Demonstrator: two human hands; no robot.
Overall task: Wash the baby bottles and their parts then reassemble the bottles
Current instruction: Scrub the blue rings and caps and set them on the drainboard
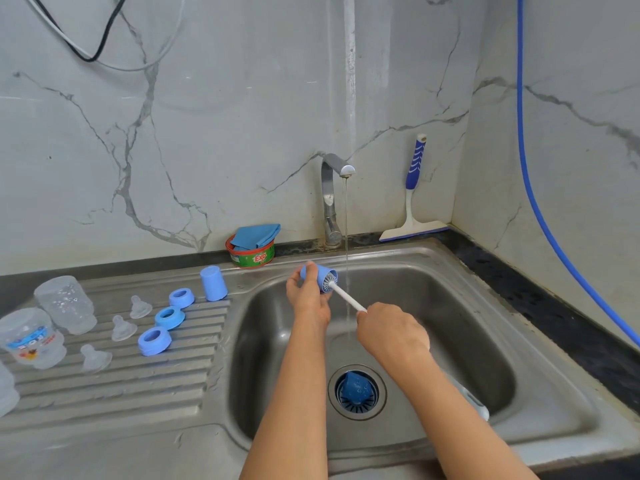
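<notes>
Both arms reach over the sink: left hand (309,295) grips blue cap (320,276), mouth facing right; right hand (391,329) clamps brush (347,296), angled up-left into it.

Above the sink (460,268), a blue cap (325,274) is held in the left hand (307,296), and a white brush (349,298), gripped by the right hand (392,330), is set inside it.

Leftmost bottle (6,393) cut by edge, brush (348,297) head hidden in cap (323,271)

The cap (323,273) and rings (160,320) are blue, the brush handle (349,299) white, the wall (242,116) white with grey veins.
</notes>
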